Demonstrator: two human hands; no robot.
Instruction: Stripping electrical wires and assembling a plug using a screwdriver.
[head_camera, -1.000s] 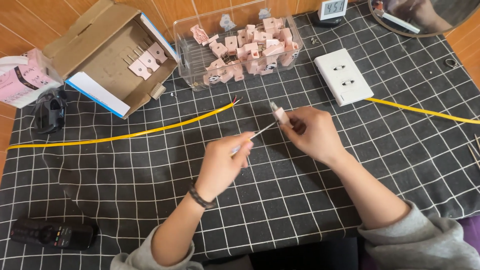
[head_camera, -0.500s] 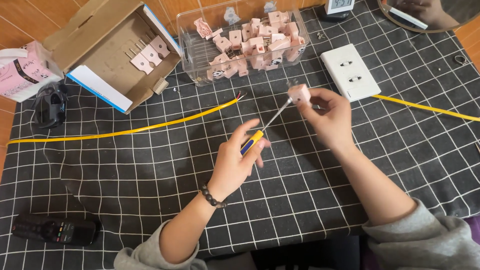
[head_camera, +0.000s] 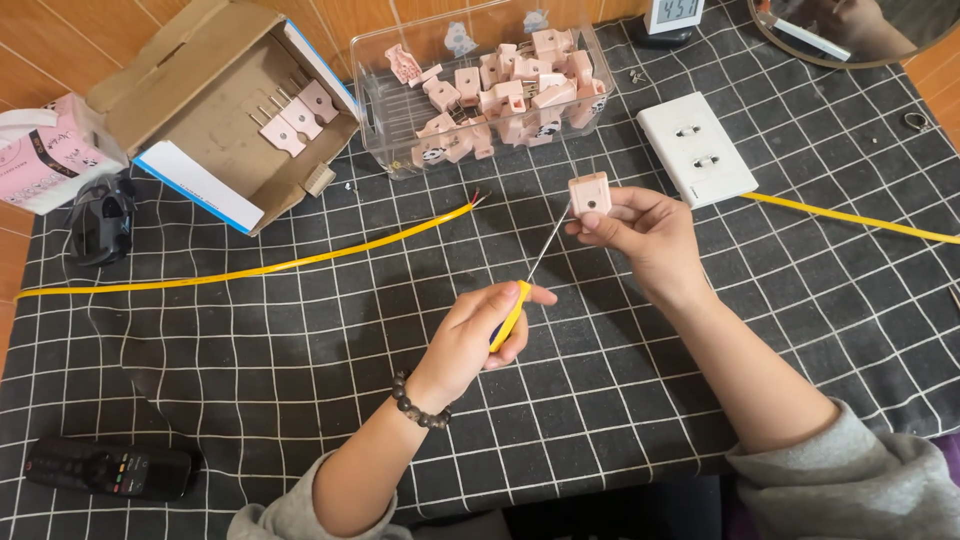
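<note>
Both hands are clenched on things above the bench (head_camera: 300, 330): the left hand (head_camera: 475, 335) grips the yellow handle of a screwdriver (head_camera: 530, 275), while the right hand (head_camera: 645, 235) pinches a small pink plug (head_camera: 589, 193) in its fingertips. Held up over the black checked cloth, the plug meets the screwdriver's thin shaft at its lower edge. Behind them lie a clear box of pink plugs (head_camera: 480, 85), a white socket plate (head_camera: 695, 150) and a yellow cable (head_camera: 250, 270).
</note>
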